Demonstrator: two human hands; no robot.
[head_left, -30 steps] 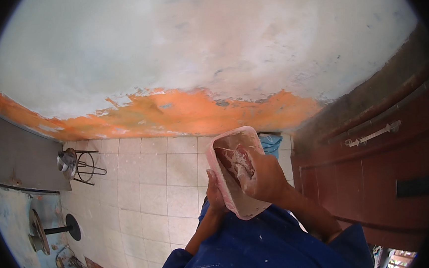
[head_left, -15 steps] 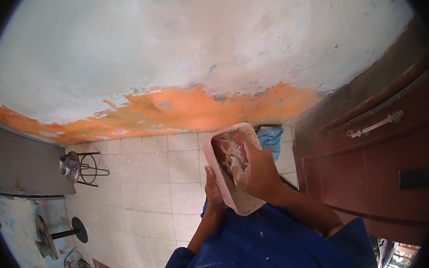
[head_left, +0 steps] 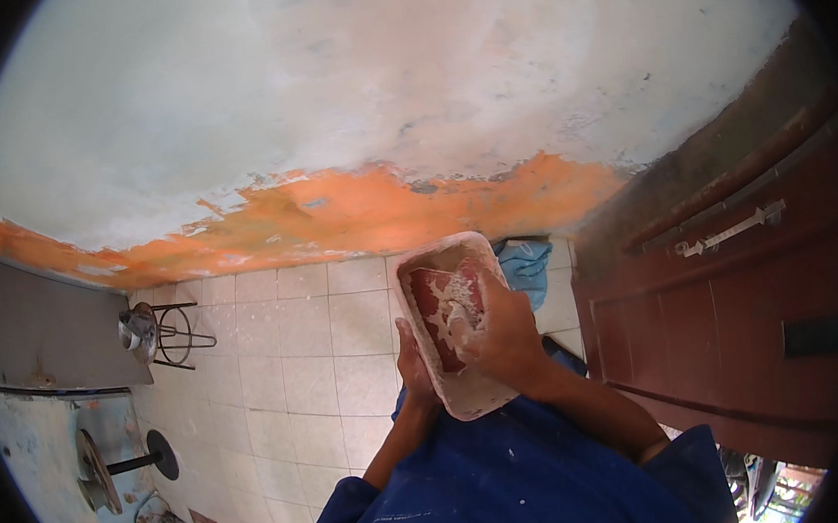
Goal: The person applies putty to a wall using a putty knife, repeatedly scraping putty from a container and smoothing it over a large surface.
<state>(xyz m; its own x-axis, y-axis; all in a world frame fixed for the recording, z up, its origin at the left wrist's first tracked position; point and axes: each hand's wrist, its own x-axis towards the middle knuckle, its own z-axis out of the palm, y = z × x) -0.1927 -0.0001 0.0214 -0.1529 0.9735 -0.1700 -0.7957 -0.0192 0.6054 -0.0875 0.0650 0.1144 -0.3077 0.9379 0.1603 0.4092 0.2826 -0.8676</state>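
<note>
My left hand (head_left: pixel 414 367) grips the near left side of a pinkish rectangular tub (head_left: pixel 474 396), which is tilted in front of my body. Inside the tub is a flat red putty spreader (head_left: pixel 427 298), smeared with pale putty (head_left: pixel 459 309). My right hand (head_left: pixel 504 333) reaches in over the tub's right rim with its fingers closed on the spreader. Whitish putty coats those fingers, and part of the grip is hidden behind the hand. The tub's inner walls carry a dried pale film.
Ahead rises a wall (head_left: pixel 348 82), pale above a ragged orange band (head_left: pixel 357 212). A dark red door (head_left: pixel 725 328) stands at right, a blue cloth (head_left: pixel 527 271) on the tiled floor beyond the tub. At left are a metal-legged stool (head_left: pixel 179 337) and a black-based stand (head_left: pixel 161 455).
The tub has tipped a little, its far end shifting slightly left and up. My right hand has moved a little inside it, and more of the red spreader shows. Both grips remain.
</note>
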